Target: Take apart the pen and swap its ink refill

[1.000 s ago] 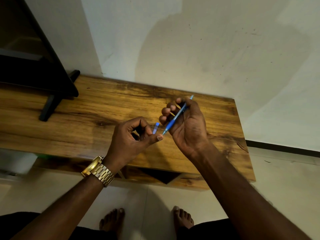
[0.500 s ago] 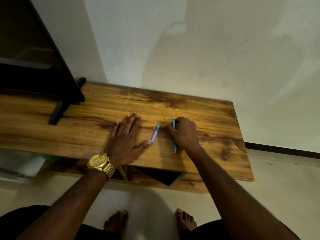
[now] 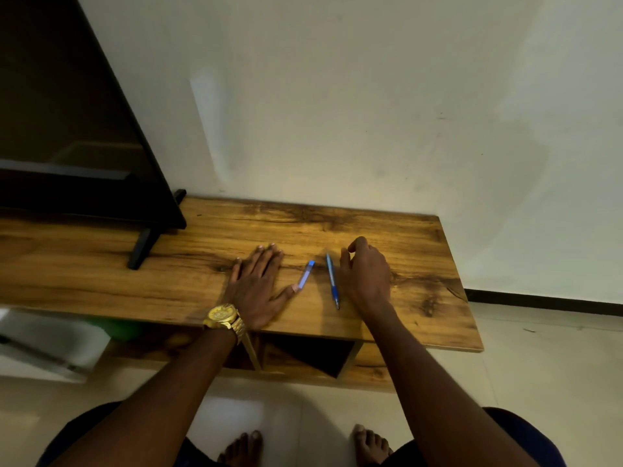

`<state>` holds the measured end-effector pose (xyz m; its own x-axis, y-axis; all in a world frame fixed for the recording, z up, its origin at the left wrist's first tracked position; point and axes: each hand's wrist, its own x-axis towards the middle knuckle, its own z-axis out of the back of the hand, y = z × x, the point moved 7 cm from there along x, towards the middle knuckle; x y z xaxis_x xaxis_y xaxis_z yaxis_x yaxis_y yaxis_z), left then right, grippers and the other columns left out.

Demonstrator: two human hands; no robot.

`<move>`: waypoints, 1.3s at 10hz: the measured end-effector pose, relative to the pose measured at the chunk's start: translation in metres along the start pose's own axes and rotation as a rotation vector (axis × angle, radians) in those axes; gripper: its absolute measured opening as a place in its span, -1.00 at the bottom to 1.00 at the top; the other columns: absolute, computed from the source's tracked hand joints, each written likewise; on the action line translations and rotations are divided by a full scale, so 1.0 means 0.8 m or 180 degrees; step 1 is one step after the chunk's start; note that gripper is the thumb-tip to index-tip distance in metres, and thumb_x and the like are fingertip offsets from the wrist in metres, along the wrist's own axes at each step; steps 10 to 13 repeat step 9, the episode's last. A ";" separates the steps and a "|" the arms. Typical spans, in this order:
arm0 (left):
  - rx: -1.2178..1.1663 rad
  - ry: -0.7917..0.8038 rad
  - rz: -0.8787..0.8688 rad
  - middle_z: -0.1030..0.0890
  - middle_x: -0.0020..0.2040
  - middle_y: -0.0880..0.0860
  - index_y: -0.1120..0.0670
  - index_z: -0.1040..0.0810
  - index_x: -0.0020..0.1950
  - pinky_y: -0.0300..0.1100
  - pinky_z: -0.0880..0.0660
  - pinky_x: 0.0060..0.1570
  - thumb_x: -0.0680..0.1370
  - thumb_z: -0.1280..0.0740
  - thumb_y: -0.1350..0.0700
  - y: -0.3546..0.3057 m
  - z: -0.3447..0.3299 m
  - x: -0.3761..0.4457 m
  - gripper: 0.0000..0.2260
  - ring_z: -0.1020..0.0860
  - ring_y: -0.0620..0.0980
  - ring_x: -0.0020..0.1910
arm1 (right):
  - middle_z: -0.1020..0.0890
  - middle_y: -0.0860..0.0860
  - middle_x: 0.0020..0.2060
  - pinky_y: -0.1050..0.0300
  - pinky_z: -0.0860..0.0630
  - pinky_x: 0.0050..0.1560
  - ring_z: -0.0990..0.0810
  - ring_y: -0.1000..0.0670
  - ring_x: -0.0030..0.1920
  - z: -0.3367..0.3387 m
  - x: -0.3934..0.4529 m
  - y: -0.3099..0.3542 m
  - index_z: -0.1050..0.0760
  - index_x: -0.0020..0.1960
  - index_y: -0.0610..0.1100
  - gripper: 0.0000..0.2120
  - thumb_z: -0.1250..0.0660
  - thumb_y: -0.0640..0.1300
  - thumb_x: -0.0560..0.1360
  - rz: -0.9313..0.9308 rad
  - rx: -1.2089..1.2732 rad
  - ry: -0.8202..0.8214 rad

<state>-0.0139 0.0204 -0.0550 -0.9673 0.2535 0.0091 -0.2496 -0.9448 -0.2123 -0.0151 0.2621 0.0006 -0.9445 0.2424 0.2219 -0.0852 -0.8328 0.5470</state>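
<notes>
A blue pen [image 3: 332, 280] lies on the wooden table [image 3: 421, 264], its tip pointing toward me. Just left of it lies a short pale-blue pen piece [image 3: 306, 274], slanted. My left hand [image 3: 258, 286] rests flat on the table with fingers spread; its thumb tip touches the near end of the pale-blue piece. My right hand [image 3: 365, 276] sits just right of the pen, fingers loosely curled and apart, holding nothing.
A black television [image 3: 67, 129] on a slanted foot [image 3: 143, 247] stands at the left of the table, against the white wall. An open shelf [image 3: 303, 355] lies under the tabletop. My bare feet are on the tiled floor below.
Both hands came down from in front of me to the table. The right hand laid the pen down and let go; the left hand set down the pale-blue piece and flattened.
</notes>
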 end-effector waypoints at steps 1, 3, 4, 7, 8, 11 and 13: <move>-0.0077 -0.0062 -0.0017 0.05 0.80 -0.09 -0.09 0.00 0.78 0.28 0.03 0.70 0.55 0.12 -0.48 -0.001 0.006 0.000 -0.14 0.10 -0.02 0.79 | -0.63 -0.16 0.23 -0.07 -0.54 0.12 -0.59 -0.20 0.24 0.023 -0.012 -0.019 -0.56 0.32 -0.10 -0.76 -0.34 -0.06 0.69 0.0230 -0.0283 -0.0014; -0.0378 -0.0380 0.0264 0.21 0.79 -0.07 -0.11 0.16 0.78 0.33 0.20 0.67 0.60 0.15 -0.37 0.005 0.018 -0.003 -0.23 0.21 0.02 0.78 | -0.12 -0.09 0.74 -0.38 0.00 0.64 0.00 -0.30 0.73 0.018 -0.026 -0.064 -0.26 0.66 0.13 -0.45 -0.22 0.19 0.71 0.0119 -0.0663 0.0592; -0.0235 -0.0252 0.0408 0.27 0.78 -0.02 -0.11 0.23 0.77 0.35 0.24 0.65 0.58 0.16 -0.39 0.011 0.009 0.001 -0.20 0.25 0.07 0.77 | 0.13 -0.01 0.77 -0.39 0.23 0.63 0.23 -0.25 0.74 0.006 -0.029 -0.078 -0.02 0.73 0.21 -0.33 -0.09 0.35 0.70 0.0191 -0.0733 0.0667; 0.0110 -0.0437 0.0389 -0.02 0.80 0.01 -0.10 -0.05 0.78 0.37 -0.08 0.64 0.66 -0.10 -0.32 0.020 -0.011 0.005 -0.28 -0.05 0.12 0.78 | 0.31 0.03 0.74 -0.35 0.22 0.68 0.33 -0.20 0.73 -0.024 -0.028 -0.088 0.27 0.74 0.21 -0.25 0.22 0.49 0.65 0.0171 -0.1062 0.0840; 0.0094 -0.0450 0.0371 -0.03 0.80 0.03 -0.08 -0.08 0.78 0.36 -0.08 0.63 0.65 -0.16 -0.29 0.012 -0.012 0.005 -0.28 -0.06 0.13 0.78 | 0.29 0.02 0.75 -0.34 0.22 0.67 0.30 -0.22 0.73 -0.021 -0.028 -0.087 0.25 0.74 0.20 -0.24 0.18 0.48 0.65 0.0119 -0.1124 0.0832; -0.0088 -0.0139 0.0361 -0.04 0.79 0.05 -0.02 -0.15 0.76 0.39 -0.16 0.60 0.63 -0.16 -0.26 0.026 -0.022 -0.002 -0.27 -0.15 0.20 0.75 | 0.39 0.04 0.72 -0.46 0.14 0.66 0.36 -0.24 0.71 -0.038 -0.036 -0.086 0.31 0.73 0.21 -0.20 0.23 0.53 0.61 -0.0040 -0.0961 0.1259; -0.0088 -0.0139 0.0361 -0.04 0.79 0.05 -0.02 -0.15 0.76 0.39 -0.16 0.60 0.63 -0.16 -0.26 0.026 -0.022 -0.002 -0.27 -0.15 0.20 0.75 | 0.39 0.04 0.72 -0.46 0.14 0.66 0.36 -0.24 0.71 -0.038 -0.036 -0.086 0.31 0.73 0.21 -0.20 0.23 0.53 0.61 -0.0040 -0.0961 0.1259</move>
